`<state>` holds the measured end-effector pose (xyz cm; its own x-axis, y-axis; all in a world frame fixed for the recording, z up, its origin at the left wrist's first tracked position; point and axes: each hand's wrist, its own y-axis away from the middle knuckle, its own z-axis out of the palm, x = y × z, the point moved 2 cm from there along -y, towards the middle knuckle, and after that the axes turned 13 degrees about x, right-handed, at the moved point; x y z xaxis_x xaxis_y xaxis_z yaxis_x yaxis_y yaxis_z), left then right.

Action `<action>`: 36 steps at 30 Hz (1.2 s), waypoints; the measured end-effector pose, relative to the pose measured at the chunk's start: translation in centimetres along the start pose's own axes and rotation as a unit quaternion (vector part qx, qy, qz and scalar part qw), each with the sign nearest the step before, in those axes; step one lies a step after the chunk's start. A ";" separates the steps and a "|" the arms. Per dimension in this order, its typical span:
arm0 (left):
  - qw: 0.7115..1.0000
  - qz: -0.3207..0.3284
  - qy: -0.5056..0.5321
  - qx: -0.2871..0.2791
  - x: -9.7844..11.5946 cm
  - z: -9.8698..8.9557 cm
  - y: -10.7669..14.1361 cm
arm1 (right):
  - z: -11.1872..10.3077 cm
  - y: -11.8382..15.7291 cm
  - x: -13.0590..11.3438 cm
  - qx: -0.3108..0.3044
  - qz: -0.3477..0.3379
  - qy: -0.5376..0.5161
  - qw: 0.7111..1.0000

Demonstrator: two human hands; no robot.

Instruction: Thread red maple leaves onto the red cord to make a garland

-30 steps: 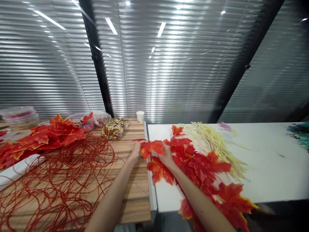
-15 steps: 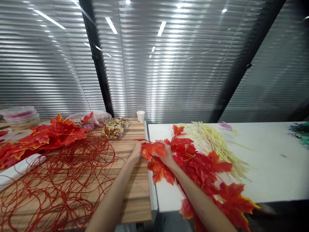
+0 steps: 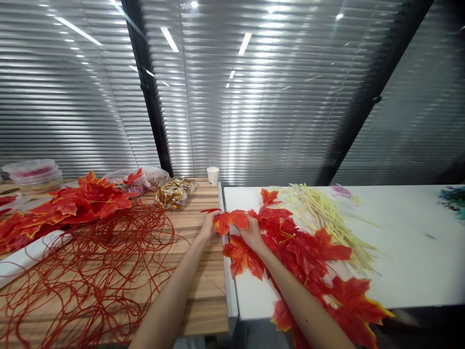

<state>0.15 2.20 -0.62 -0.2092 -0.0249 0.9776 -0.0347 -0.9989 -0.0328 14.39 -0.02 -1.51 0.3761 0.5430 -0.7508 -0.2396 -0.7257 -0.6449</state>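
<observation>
An orange-red artificial maple leaf [image 3: 231, 220] is held between both hands above the seam of the two tables. My left hand [image 3: 209, 224] is closed on its left side, with a thin red piece sticking out beyond the fingers. My right hand [image 3: 250, 231] grips the leaf's right side, its fingertips partly hidden behind it. Strung red maple leaves [image 3: 298, 247] lie on the white table beside and under my right forearm, and another orange leaf [image 3: 244, 257] hangs just below the hands.
Tangled red cord [image 3: 109, 261] covers the wooden table at left, beside a leaf pile [image 3: 87, 201] and a white roll [image 3: 32, 254]. Behind are gold packets [image 3: 176, 193], a paper cup [image 3: 212, 175] and plastic tubs [image 3: 34, 174]. Yellow strands [image 3: 327, 215] lie on the white table [image 3: 410, 252].
The held leaf has tilted and folded slightly between my hands, showing less of its lower part. Both hands stay in nearly the same place, and the view has shifted slightly.
</observation>
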 end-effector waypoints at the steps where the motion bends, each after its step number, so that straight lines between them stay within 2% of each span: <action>1: 1.000 0.010 0.000 0.000 0.1 0.0 0.1 | 0.0 0.0 0.0 0.001 -0.001 -0.005 1.000; 16: 1.000 -0.004 0.001 -0.019 0.7 0.2 0.3 | 0.0 0.0 -0.2 0.006 -0.001 -0.001 1.000; 26: 1.000 0.003 -0.014 -0.020 0.2 0.1 0.0 | 0.1 0.0 0.1 -0.009 0.004 -0.017 1.000; 30: 0.998 0.029 -0.047 -0.037 0.0 0.0 0.0 | 0.1 0.0 -0.2 -0.011 0.022 -0.017 1.000; 36: 0.996 0.044 -0.076 -0.027 0.5 0.1 0.3 | 0.0 -0.1 -0.6 -0.011 0.032 -0.011 0.999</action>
<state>0.17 1.85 -0.14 -0.0633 -0.1222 0.9905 -0.0764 -0.9890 -0.1269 14.16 -0.28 -1.02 0.3407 0.5041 -0.7936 -0.2428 -0.7683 -0.5922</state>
